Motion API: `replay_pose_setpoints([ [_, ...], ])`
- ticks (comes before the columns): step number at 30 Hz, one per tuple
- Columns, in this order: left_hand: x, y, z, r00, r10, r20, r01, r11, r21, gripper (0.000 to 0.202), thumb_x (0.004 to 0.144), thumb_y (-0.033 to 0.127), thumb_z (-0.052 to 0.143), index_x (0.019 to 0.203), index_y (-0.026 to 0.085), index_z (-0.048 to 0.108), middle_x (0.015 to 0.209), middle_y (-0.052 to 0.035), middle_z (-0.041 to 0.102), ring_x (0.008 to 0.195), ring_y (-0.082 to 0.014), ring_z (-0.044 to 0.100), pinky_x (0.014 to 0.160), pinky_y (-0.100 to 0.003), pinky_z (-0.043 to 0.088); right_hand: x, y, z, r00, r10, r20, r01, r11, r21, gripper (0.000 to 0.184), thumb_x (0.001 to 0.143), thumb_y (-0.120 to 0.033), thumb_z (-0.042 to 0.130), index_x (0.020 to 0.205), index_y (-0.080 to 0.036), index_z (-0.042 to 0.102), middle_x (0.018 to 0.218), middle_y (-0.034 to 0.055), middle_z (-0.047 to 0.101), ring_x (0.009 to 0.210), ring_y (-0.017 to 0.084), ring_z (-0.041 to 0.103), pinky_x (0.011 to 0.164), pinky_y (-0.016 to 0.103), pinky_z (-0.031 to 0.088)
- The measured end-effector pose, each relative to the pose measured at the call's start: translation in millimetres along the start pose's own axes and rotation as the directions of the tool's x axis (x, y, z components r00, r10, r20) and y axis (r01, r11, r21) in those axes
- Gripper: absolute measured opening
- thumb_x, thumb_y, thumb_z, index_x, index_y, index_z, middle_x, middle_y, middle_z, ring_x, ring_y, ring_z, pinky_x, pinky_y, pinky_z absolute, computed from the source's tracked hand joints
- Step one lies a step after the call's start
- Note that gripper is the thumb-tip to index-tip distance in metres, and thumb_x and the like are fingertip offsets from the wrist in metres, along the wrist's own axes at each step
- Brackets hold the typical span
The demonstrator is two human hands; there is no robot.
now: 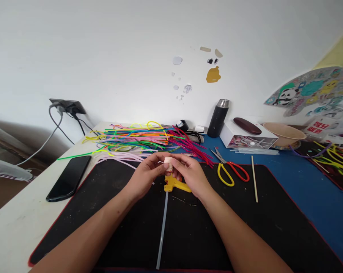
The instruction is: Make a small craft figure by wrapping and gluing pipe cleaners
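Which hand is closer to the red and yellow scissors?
Right. The right hand is just left of the scissors; the left hand is farther left, beyond the right one. Both pinch a small pale cylinder between them.

I'm seeing a beige plug (168,160), yellow glue gun (175,184), black mat (103,201) edged in red, scissors (231,165) with one yellow and one red handle, rainbow pipe cleaners (140,138), blue cloth (302,189).

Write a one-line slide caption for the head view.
The left hand and right hand pinch a small pale cylinder over a yellow glue gun on a black mat, pipe cleaners behind.
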State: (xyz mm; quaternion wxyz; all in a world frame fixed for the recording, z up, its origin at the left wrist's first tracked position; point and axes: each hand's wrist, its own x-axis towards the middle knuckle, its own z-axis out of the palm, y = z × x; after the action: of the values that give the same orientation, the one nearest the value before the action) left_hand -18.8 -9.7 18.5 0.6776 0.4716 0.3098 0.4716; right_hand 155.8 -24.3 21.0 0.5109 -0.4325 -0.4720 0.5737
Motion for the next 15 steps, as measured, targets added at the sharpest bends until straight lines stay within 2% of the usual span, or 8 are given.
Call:
replay_pose_setpoints([
  [6, 0.9, -0.4, -0.6, 0.996, 0.022, -0.09, -0.026, 0.999, -0.044, 0.038, 0.075, 0.036, 0.094, 0.103, 0.02, 0.075, 0.101, -0.0035, 0.071, 0.088, -0.0165, 0.067, 0.078, -0.028, 0.06, 0.7, 2.8, -1.2, 0.999, -0.026, -0.04, 0.024, 0.999, -0.035, 0.047, 0.081, -0.056, 0.083, 0.11, -0.019, 0.076, 0.065, -0.0011, 0.066, 0.053, 0.013, 0.057, 0.048, 0.025, 0.042],
  [15, 3.9, -4.2, -4.3, 0.982, 0.101, -0.16, -0.104, 0.995, -0.007, 0.033, 0.075, 0.033, 0.094, 0.096, 0.02, 0.073, 0.095, -0.0006, 0.071, 0.085, -0.0142, 0.065, 0.079, -0.025, 0.056, 0.7, 9.2, 3.6, 0.999, -0.046, -0.007, 0.045, 0.997, -0.069, 0.04, 0.081, -0.052, 0.082, 0.105, -0.021, 0.074, 0.074, -0.0012, 0.067, 0.055, 0.013, 0.059, 0.049, 0.026, 0.043],
])
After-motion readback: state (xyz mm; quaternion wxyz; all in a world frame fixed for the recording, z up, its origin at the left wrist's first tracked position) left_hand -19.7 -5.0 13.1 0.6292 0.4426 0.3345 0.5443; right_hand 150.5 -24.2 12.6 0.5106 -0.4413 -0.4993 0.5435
